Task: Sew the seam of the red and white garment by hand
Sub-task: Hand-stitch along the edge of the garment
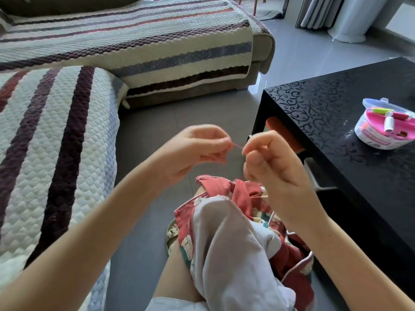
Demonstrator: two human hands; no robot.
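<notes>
The red and white garment [226,234] lies bunched over my lap and knee, white lining up, red patterned side showing at its edges. Above it, my left hand [197,151] pinches a short end of red thread [237,145] between thumb and forefinger. My right hand [274,167] is raised close beside it, fingertips pinched together right at the thread's free end. Whatever the right fingers hold is too thin to make out; a needle cannot be seen. The two hands are a few centimetres apart, neither touching the garment.
A black patterned coffee table [350,122] stands at the right, with an open round sewing kit [385,126] holding several thread spools. A sofa with a striped quilted cover [56,142] fills the left and back. Grey tiled floor [146,135] lies between.
</notes>
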